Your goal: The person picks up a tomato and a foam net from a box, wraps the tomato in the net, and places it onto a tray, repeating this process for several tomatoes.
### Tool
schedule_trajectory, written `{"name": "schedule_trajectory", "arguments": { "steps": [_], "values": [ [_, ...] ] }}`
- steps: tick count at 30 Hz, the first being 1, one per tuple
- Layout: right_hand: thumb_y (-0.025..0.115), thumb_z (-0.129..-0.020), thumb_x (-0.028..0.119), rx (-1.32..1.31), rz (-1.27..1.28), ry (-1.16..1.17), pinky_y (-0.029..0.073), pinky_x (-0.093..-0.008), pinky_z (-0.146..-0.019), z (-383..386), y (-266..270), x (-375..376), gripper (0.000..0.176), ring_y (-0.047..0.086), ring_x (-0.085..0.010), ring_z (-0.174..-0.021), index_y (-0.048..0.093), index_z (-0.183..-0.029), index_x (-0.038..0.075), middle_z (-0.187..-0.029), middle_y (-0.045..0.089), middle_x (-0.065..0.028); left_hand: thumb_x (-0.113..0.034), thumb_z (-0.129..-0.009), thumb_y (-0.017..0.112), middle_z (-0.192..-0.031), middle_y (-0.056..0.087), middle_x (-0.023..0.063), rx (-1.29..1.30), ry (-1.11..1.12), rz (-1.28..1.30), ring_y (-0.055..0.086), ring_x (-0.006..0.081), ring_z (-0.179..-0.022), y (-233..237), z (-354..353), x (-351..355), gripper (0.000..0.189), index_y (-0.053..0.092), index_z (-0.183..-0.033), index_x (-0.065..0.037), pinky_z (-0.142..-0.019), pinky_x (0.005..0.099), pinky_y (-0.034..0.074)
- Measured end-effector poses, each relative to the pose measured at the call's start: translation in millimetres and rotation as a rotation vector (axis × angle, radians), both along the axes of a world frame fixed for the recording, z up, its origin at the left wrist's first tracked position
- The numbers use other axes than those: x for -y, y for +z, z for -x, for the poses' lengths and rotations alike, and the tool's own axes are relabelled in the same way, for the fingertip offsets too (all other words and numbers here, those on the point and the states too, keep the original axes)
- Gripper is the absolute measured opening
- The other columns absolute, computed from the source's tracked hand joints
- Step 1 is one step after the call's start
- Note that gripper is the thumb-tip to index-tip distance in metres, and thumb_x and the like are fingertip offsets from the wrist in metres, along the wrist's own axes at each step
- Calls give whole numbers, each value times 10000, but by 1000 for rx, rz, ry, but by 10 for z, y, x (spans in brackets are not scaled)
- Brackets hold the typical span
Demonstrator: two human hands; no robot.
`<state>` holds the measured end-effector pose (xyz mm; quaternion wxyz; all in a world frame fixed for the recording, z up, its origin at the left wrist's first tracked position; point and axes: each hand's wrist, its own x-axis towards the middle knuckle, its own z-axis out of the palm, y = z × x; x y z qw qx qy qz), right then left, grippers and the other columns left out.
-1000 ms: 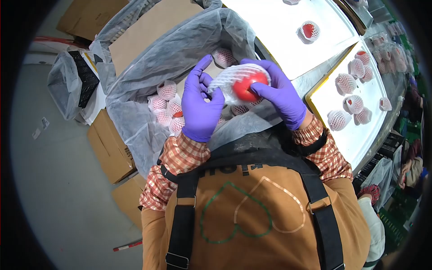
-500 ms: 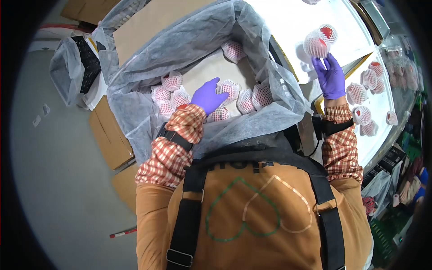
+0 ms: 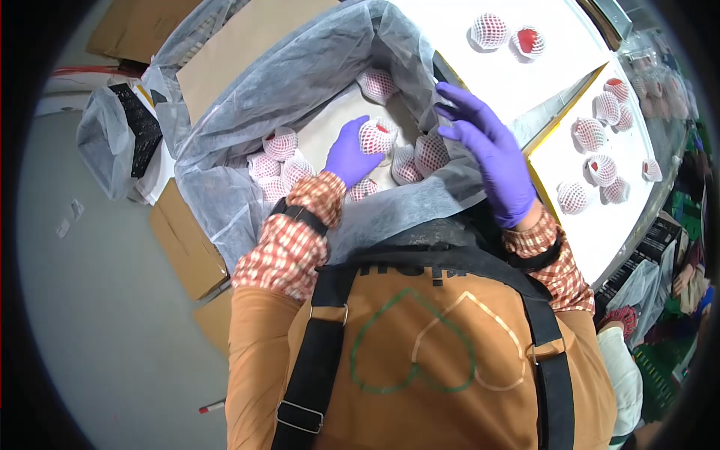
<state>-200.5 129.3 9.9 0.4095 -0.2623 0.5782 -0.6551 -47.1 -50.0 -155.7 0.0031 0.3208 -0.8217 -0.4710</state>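
Observation:
My left hand (image 3: pixel 351 155), in a purple glove, is inside the lined box with its thumb and fingers closed around a red fruit in a white foam net (image 3: pixel 377 136). More netted fruits (image 3: pixel 280 143) lie to the left of that hand, and others (image 3: pixel 431 155) to its right. One netted fruit (image 3: pixel 377 86) rests against the far corner. My right hand (image 3: pixel 487 154), also purple-gloved, hovers over the right edge of the grey box liner (image 3: pixel 300 60), fingers apart and holding nothing.
On the white surface (image 3: pixel 525 97) at upper right sit two netted fruits (image 3: pixel 490 31). Several more (image 3: pixel 589 135) lie on a white surface at right. Cardboard boxes (image 3: pixel 187 240) stand at left. Another person's hand (image 3: pixel 684 280) shows at the right edge.
My right hand has let go of a netted fruit on the upper-right white surface and swung left to the box. My left hand has closed on a fruit, now turned red side up.

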Motion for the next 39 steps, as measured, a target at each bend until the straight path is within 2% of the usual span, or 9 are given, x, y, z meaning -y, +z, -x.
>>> {"name": "schedule_trajectory", "arguments": {
  "steps": [7, 9, 14, 18, 27, 29, 35, 36, 39],
  "values": [
    [629, -904, 270, -137, -111, 15, 413, -316, -998, -278, -249, 162, 606, 497, -194, -1197, 387, -1388, -3, -1307, 507, -130, -21, -664, 719, -1352, 420, 200, -574, -149, 331, 427, 357, -1259, 1497, -190, -374, 790, 363, -1369, -35, -1056, 393, 360],
    [618, -914, 272, 191, -5, 197, 439, -300, -972, -408, -133, 205, 590, 542, -174, -1138, 395, -1377, -18, -1254, 552, -119, -7, -650, 705, -1396, 368, 204, -602, -201, 403, 428, 356, -1261, 1522, -237, -436, 836, 315, -1389, 4, -1069, 396, 343],
    [566, -948, 209, 304, 63, 138, 454, -287, -948, -470, -271, 267, 437, 562, -162, -1103, 486, -1307, -28, -1216, 582, -109, -129, -736, 775, -1388, 355, 198, -695, 57, -244, 447, 275, -1240, 1428, -314, -673, 852, 264, -1394, 49, -1025, 362, 405],
    [544, -953, 184, -228, 160, 54, 465, -301, -939, -532, -345, 270, 340, 583, -184, -1088, 562, -1240, 3, -1200, 605, -115, -132, -776, 766, -1312, 421, 183, -528, 285, -387, 507, 211, -1165, 1259, -263, -641, 788, 287, -1377, 39, -923, 305, 485],
    [558, -937, 243, -720, -59, 35, 512, -302, -775, -32, -237, 119, 297, 649, -189, -844, 620, -1170, 70, -1003, 674, -123, -261, -870, 550, -1402, 394, 146, -957, 90, -1093, 418, 287, -1289, 1584, -372, -648, 727, 207, -1459, -8, -1101, 405, 309],
    [551, -939, 306, -467, -225, 143, 521, -317, -777, 170, -381, 31, 348, 637, -167, -856, 612, -1161, 45, -996, 672, -109, -384, -924, 452, -1442, 353, 148, -955, 153, -1216, 414, 295, -1291, 1664, -352, -636, 688, 214, -1459, -24, -1110, 410, 292],
    [470, -985, 246, 875, 277, 281, 476, -358, -975, 162, -462, -233, 400, 605, -221, -1066, 473, -1268, -37, -1175, 599, -132, -672, -910, 261, -1471, 328, 136, -1019, 404, -2293, 335, 332, -1340, 1398, -411, -529, 809, 288, -1433, -56, -1093, 537, 284],
    [470, -985, 246, 882, 274, 279, 476, -358, -975, 116, -450, -201, 400, 605, -221, -1066, 473, -1268, -37, -1175, 599, -132, -672, -910, 261, -1471, 328, 136, -1016, 414, -2293, 335, 332, -1340, 1430, -416, -535, 809, 288, -1433, -56, -1093, 537, 284],
    [473, -981, 207, 1025, 395, 226, 445, -386, -1026, 22, -409, -114, 421, 564, -254, -1146, 416, -1320, -35, -1255, 550, -156, -590, -945, 259, -1456, 331, 168, -666, 59, -1184, 407, 306, -1299, 1590, -418, -568, 758, 264, -1441, -17, -999, 490, 430]
  ]
}}
